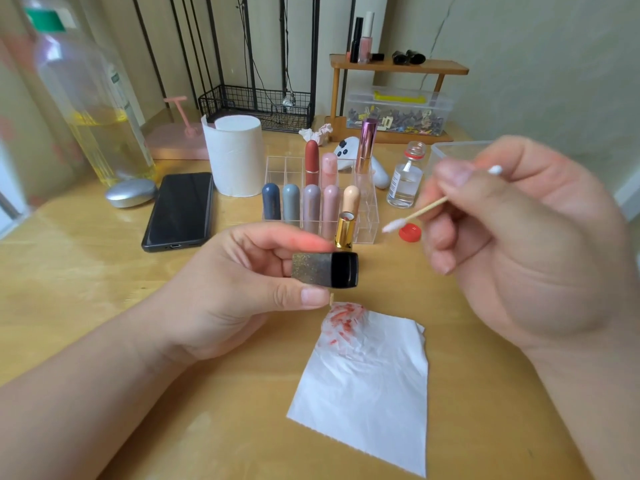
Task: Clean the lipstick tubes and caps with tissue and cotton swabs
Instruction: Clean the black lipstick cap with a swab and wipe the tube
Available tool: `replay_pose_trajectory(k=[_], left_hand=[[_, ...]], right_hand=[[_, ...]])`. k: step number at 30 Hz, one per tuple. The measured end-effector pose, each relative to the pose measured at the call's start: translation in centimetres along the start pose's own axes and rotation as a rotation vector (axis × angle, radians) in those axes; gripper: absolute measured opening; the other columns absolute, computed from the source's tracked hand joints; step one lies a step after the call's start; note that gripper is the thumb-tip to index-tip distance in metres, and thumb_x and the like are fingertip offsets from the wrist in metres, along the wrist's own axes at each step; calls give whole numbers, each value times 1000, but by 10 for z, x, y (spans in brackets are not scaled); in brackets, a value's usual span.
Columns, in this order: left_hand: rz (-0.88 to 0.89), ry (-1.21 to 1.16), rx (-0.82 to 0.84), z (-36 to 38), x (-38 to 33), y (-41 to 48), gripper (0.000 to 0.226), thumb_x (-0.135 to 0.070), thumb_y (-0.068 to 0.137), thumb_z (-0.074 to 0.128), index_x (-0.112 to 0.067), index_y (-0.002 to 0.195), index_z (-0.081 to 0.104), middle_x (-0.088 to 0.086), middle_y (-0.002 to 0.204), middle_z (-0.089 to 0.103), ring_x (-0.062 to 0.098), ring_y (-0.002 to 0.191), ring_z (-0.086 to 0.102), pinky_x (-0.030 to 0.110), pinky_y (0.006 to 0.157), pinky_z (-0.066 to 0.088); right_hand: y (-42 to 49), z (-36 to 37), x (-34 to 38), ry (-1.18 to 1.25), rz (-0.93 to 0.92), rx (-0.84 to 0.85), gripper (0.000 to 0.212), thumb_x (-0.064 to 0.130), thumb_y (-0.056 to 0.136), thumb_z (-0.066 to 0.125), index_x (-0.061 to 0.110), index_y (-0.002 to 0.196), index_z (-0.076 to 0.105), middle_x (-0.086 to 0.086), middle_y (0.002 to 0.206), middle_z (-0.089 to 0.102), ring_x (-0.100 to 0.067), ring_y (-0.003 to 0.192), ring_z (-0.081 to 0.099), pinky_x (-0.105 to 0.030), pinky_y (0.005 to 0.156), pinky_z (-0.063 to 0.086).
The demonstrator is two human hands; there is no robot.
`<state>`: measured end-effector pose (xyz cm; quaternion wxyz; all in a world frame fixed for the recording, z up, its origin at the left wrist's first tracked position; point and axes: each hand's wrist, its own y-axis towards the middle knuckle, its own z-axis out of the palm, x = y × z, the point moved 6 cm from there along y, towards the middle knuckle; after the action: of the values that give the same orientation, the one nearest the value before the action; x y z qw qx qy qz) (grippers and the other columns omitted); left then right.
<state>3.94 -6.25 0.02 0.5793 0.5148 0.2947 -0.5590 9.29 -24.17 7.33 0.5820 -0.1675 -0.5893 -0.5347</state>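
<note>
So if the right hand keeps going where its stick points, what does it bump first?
Probably the gold lipstick tube, just past the tip of the cotton swab; depth is unclear, so maybe the black cap instead.

Black phone [180,211] beside silver oval case [131,192], wire basket [242,102] behind

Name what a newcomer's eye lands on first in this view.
Dead centre, the left hand grips a glittery black lipstick cap sideways, while the right hand pinches a cotton swab at upper right. Just below the cap lies a white tissue with red smears on its top corner; behind stands a clear organizer of pastel lipsticks.
</note>
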Motion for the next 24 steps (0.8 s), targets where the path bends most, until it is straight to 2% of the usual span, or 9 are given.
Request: replay_pose_trajectory(k=[3,6,9,13,15,17,21,24], left_hand=[[-10,-57,33,3,-1,0,37,5,63,83,-11,97,79,16,97,75,21,84,73,26,68,58],[-36,-51,21,1,1,0,37,0,62,88,-14,95,79,33,95,63,21,66,67,24,51,50],[-88,-151,-17,-2,5,0,40,3,60,88,-10,97,79,34,94,59,21,60,64,26,55,52],[-159,-349,47,0,7,0,41,15,69,76,-7,103,76,19,100,72,22,81,72,28,72,57],[-179,-416,86,1,6,1,40,13,73,76,-6,108,74,15,103,72,20,84,69,29,76,56],[-183,-451,130,3,5,2,37,3,77,78,-5,113,72,13,106,70,18,87,65,28,79,55],[-196,-418,118,5,5,3,34,-13,79,82,-5,110,72,10,101,67,13,80,57,24,74,53],[-185,-272,-18,3,4,2,45,-29,62,92,-12,100,74,10,91,65,12,69,61,22,61,52]], right_hand=[[1,5,-2,177,88,20,16,12,86,57,10,74,46,-10,66,66,-17,47,52,-21,40,38],[-1,10,-10,238,197,34,13,15,85,56,10,76,48,-9,68,68,-13,49,56,-18,37,38],[-1,10,-19,264,301,-1,15,12,83,56,12,68,55,-10,69,69,-11,50,58,-16,38,39],[1,6,-23,296,366,-83,15,11,74,61,14,60,62,-7,67,68,-8,49,59,-14,42,46],[3,4,-21,341,366,-80,6,9,68,65,11,63,63,-7,68,68,-8,51,61,-13,45,49],[4,4,-20,416,372,-26,8,5,61,70,8,66,65,-11,74,70,-11,57,67,-15,51,54],[2,9,-23,556,428,150,23,-9,63,74,1,83,72,-20,89,73,-22,76,75,-23,65,60],[2,11,-26,543,454,128,17,-5,63,72,3,78,73,-17,85,73,-19,71,74,-20,60,59]])
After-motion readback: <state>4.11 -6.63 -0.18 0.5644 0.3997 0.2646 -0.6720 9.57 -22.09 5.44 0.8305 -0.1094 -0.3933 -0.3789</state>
